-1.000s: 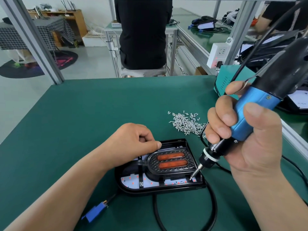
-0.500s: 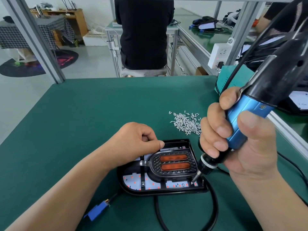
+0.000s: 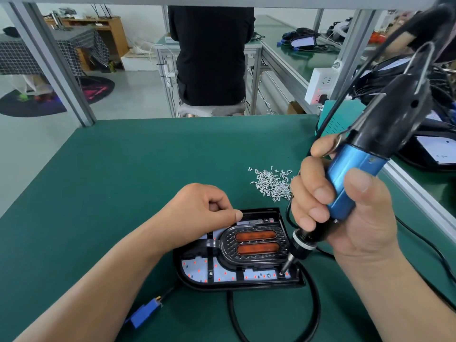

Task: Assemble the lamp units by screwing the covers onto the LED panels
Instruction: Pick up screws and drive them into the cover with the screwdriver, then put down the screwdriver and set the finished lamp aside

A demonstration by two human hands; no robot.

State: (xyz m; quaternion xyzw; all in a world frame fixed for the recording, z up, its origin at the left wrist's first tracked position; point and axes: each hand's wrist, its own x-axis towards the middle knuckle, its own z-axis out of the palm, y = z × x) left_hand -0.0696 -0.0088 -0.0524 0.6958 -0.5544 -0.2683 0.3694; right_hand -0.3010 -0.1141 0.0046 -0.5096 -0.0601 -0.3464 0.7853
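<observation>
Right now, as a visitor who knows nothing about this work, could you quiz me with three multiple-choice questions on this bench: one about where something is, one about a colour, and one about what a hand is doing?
1. Where is the heap of loose screws?
A. on the green mat, beyond the lamp unit
B. inside a tray
C. on the floor

2. What colour is the electric screwdriver where it is held?
A. red
B. blue
C. yellow

3. What is the right hand doing?
A. lying flat on the mat
B. picking up a screw
C. gripping the screwdriver, with its bit down on the unit's near right corner

Answers:
1 A: the screws lie scattered on bare mat past the unit's far right edge.
2 B: blue metal shows between the fingers and thumb.
3 C: the fingers wrap the barrel and the bit meets that corner.
</observation>
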